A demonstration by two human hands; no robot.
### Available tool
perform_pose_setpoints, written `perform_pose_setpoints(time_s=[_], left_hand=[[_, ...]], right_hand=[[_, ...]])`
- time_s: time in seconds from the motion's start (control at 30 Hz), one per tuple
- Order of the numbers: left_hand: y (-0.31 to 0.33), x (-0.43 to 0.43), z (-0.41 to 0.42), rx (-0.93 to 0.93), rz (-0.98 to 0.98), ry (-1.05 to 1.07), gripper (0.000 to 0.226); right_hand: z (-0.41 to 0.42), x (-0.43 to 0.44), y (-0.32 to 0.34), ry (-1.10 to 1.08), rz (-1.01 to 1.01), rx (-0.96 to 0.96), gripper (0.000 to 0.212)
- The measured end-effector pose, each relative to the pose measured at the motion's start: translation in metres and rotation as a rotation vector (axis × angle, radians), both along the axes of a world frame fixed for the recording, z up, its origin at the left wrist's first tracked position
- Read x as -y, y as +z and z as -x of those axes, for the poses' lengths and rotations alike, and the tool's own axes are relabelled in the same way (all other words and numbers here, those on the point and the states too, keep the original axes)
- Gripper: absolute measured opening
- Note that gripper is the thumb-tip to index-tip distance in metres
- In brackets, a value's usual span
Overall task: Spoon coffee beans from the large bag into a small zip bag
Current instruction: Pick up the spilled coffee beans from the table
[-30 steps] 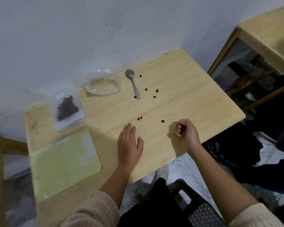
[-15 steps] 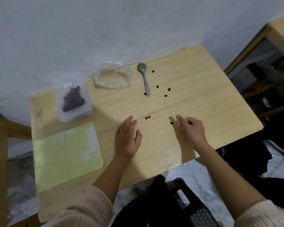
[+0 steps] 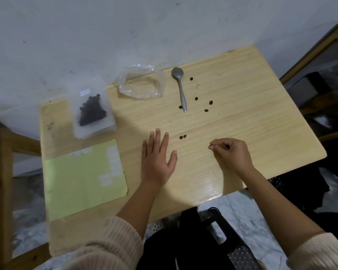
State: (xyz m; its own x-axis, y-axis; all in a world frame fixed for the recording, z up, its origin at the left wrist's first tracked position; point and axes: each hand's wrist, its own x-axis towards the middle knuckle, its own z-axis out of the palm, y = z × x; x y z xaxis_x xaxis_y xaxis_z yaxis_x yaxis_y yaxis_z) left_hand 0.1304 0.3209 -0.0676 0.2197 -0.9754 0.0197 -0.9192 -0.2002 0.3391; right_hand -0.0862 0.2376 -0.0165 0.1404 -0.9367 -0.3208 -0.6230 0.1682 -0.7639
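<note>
Pale wood desk [image 3: 242, 117] against a scuffed grey wall; items as follows.

Zip bag [image 3: 93, 112]: small, frosted, lying flat at the desk's far left by the wall, a dark heap of beans inside, white label at its top edge. Whether its seal is closed cannot be told.

Large bag [image 3: 141, 82]: clear, crumpled, mouth slack, apparently empty, just beside the spoon.

Spoon [image 3: 180, 88]: metal, lying down, bowl toward the wall, unused.

Loose beans [image 3: 182, 136]: a pair between the hands, several more scattered right of the spoon; likely spillage awaiting collection.

Green sheet [image 3: 82, 180]: flat at the near left.

Left hand [image 3: 157, 158]: flat on the desk, fingers spread, holding nothing; probably steadying.

Right hand [image 3: 231, 153]: curled, fingertips pinched on what looks like one bean, seemingly picking up strays by hand.
</note>
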Motion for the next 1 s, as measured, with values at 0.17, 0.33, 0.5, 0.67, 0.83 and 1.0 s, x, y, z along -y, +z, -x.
perform_pose_setpoints(time_s=[0.17,0.33,0.5,0.67,0.83,1.0], left_hand=[[-0.001,0.000,0.000,-0.008,0.048,0.013,0.058],[0.000,-0.001,0.000,-0.029,0.066,0.018,0.057],[0.000,-0.001,-0.001,-0.062,0.084,0.015,0.057],[0.002,0.000,-0.001,-0.079,0.048,0.023,0.059],[0.006,0.001,-0.001,-0.099,-0.009,0.029,0.061],[0.007,0.001,-0.001,-0.113,-0.020,0.030,0.062]], right_hand=[[-0.007,-0.001,0.006,0.165,0.077,-0.150,0.007],[-0.036,-0.001,0.016,-0.105,-0.083,0.238,0.021],[-0.068,-0.001,0.009,-0.435,-0.422,0.869,0.020],[-0.076,0.010,0.002,-0.435,-0.588,1.080,0.010],[-0.072,0.021,0.011,-0.181,-0.387,0.553,0.036],[-0.069,0.025,0.005,0.087,-0.065,0.239,0.010]])
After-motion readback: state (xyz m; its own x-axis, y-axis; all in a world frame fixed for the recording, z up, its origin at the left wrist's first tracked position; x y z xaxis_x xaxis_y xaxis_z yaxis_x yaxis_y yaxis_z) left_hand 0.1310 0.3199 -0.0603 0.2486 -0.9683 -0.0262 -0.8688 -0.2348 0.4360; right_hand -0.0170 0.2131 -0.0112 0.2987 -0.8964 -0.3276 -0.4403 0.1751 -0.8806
